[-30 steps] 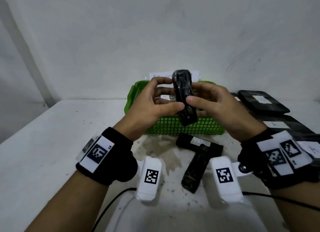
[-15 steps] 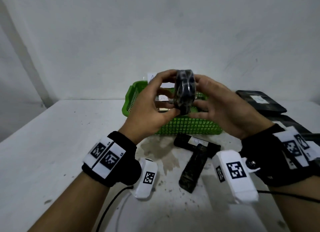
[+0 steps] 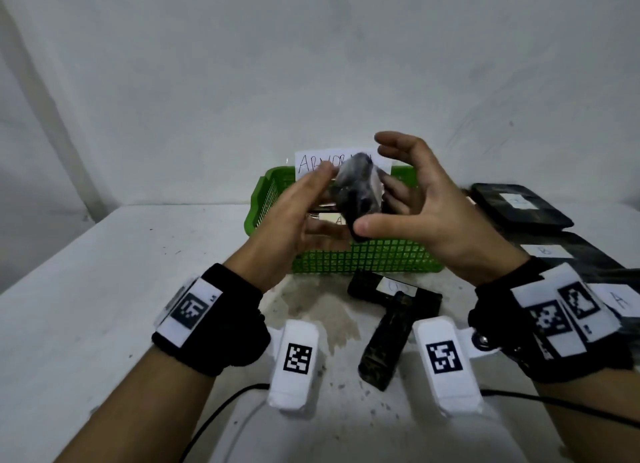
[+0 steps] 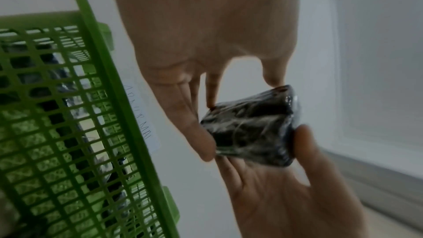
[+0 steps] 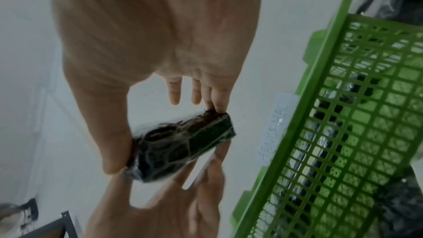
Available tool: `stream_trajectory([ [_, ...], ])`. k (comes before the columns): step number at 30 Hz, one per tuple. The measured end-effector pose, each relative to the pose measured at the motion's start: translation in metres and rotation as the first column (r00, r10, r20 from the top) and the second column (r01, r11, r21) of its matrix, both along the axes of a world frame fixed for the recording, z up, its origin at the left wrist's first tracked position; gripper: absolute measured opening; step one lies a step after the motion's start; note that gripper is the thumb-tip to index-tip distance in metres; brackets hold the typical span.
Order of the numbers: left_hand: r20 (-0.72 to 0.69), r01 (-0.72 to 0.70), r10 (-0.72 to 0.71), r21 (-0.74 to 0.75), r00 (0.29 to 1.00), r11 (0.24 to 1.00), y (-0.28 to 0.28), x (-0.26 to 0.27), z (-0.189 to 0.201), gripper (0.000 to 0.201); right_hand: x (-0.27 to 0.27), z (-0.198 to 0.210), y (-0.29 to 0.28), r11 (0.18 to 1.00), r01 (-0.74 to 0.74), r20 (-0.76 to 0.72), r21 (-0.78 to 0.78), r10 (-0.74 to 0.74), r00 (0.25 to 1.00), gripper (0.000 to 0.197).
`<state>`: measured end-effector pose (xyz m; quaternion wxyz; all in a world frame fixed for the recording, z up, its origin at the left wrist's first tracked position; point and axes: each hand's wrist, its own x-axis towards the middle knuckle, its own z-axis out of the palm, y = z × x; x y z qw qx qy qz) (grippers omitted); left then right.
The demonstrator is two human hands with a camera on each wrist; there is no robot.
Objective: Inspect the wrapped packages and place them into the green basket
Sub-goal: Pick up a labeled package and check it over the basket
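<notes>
Both hands, left hand (image 3: 294, 217) and right hand (image 3: 420, 208), pinch 1 film-wrapped package (image 3: 356, 192) above the green basket (image 3: 363, 258); slick film and fingertip-only fingers risk a drop.

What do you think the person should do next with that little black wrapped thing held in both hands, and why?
Probably lower it forward into the green plastic mesh basket. The small black film-wrapped package is held up between the left hand and right hand, just above the basket's near wall, and it looks blurred, as if being turned for inspection. Once that check ends, the basket is the nearest place for it.
</notes>
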<state>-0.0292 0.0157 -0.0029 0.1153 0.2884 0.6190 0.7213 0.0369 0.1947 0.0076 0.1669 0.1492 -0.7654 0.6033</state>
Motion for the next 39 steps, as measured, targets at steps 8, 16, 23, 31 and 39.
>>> stream_trajectory([
  [8, -0.079, 0.035, -0.039, -0.052, 0.996, 0.998, -0.001, -0.009, -0.008, 0.066, -0.003, 0.002, 0.005, 0.985, 0.163, 0.123, -0.047, -0.156, 0.980, 0.076],
  [16, -0.250, 0.047, -0.083, -0.147, 0.965, 0.988, 0.000, 0.003, -0.004, 0.067, -0.007, -0.004, 0.003, 0.976, 0.202, 0.103, -0.076, -0.194, 0.976, 0.071],
  [23, -0.201, 0.098, -0.131, -0.165, 0.971, 0.981, -0.005, -0.001, -0.004, 0.055, 0.000, 0.001, 0.000, 0.986, 0.164, 0.144, 0.004, -0.163, 0.976, 0.071],
  [31, -0.482, -0.030, -0.032, -0.119, 0.876, 0.992, -0.003, -0.005, -0.003, 0.064, 0.003, 0.004, 0.005, 0.999, 0.000, 0.436, -0.033, 0.014, 0.900, 0.080],
  [39, -0.625, -0.102, -0.004, -0.134, 0.781, 0.986, 0.003, 0.002, -0.002, 0.067, 0.003, 0.004, -0.008, 0.991, 0.132, 0.265, -0.033, -0.118, 0.957, 0.067],
])
